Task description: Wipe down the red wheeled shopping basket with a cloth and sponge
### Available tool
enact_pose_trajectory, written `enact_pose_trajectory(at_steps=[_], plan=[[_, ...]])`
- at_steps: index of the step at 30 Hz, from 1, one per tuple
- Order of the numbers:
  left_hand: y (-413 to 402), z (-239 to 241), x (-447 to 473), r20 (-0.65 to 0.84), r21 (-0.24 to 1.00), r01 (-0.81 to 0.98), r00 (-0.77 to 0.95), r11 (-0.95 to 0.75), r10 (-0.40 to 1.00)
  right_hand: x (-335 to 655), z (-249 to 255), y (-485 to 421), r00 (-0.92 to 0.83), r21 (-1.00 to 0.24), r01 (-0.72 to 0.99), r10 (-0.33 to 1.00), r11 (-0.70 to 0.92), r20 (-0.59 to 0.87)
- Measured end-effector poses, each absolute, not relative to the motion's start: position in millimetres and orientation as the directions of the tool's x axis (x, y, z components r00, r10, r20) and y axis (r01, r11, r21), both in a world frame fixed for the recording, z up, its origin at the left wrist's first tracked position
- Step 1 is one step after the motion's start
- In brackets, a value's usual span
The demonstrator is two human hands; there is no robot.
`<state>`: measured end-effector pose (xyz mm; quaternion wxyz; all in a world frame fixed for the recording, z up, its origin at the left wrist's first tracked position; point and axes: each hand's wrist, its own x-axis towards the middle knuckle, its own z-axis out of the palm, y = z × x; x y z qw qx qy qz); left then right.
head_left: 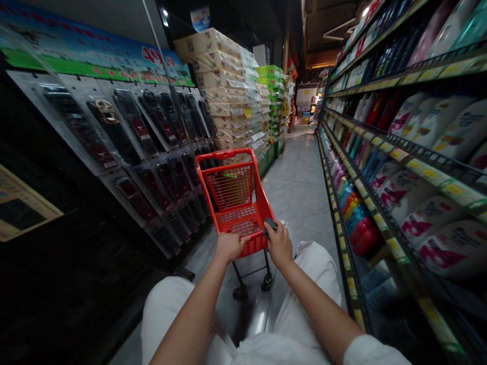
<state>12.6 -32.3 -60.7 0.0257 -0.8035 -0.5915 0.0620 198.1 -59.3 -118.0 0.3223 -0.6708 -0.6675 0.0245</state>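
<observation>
A small red plastic shopping cart [262, 203] stands in front of me, its basket empty as far as I can see. My left hand [230, 246] is closed over the near edge of the basket, with the thumb along the rim. At the near right corner, my right hand [280, 246] has its fingers closed around a small dark grey rounded object [269, 226] with a bit of yellow on it. The fingers partly cover that object, and its kind is unclear. It lies against or right beside the cart's rim.
Packaged belts [131, 121] hang on a display at left. Beyond them rise stacked tissue packs [224, 86] and green packs [272, 78]. Shelves of detergent bottles [433, 218] line the right side. Grey tiled floor [304, 172] runs down the aisle between.
</observation>
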Motion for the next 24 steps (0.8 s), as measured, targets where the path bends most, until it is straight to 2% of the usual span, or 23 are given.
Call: enact_pose_trajectory(at_steps=[4, 8, 10, 16, 18, 20, 21, 22, 24], plan=[[-34.9, -56.4, 15.6, -0.073, -0.086, 0.943, 0.317, -0.322, 0.946, 205.9, -113.6, -59.7, 0.018, -0.409, 0.901, 0.928, 0.146, 0.371], [-34.6, -54.1, 21.9, -0.092, -0.073, 0.954, 0.285, -0.292, 0.954, 218.1, -108.1, -43.7, 0.194, -0.479, 0.878, 0.91, 0.006, 0.367], [-33.6, -55.0, 28.1, -0.095, -0.069, 0.96, 0.263, -0.27, 0.96, 208.3, -111.9, -46.3, 0.223, -0.5, 0.866, 0.902, -0.01, 0.369], [-32.2, -56.9, 40.9, -0.097, -0.067, 0.967, 0.239, -0.246, 0.966, 190.0, -131.6, -64.4, -0.035, -0.53, 0.801, 0.905, 0.279, 0.424], [-31.5, -55.7, 41.4, -0.105, -0.069, 0.967, 0.239, -0.246, 0.965, 207.3, -132.8, -49.1, 0.114, -0.667, 0.712, 0.9, 0.221, 0.42], [-30.1, -54.4, 41.4, -0.118, -0.071, 0.966, 0.239, -0.248, 0.964, 229.2, -133.0, -23.9, 0.387, -0.848, 0.519, 0.857, 0.101, 0.339], [-29.3, -53.9, 41.5, -0.126, -0.071, 0.966, 0.238, -0.248, 0.963, 238.6, -133.7, -10.4, 0.469, -0.905, 0.419, 0.836, 0.075, 0.286], [-28.3, -53.6, 41.9, -0.133, -0.071, 0.966, 0.237, -0.247, 0.962, 245.2, -135.2, 2.0, 0.509, -0.939, 0.336, 0.826, 0.069, 0.243], [-26.3, -53.6, 43.0, -0.143, -0.071, 0.967, 0.231, -0.243, 0.962, 247.8, -141.5, 18.4, 0.48, -0.961, 0.254, 0.848, 0.11, 0.224]])
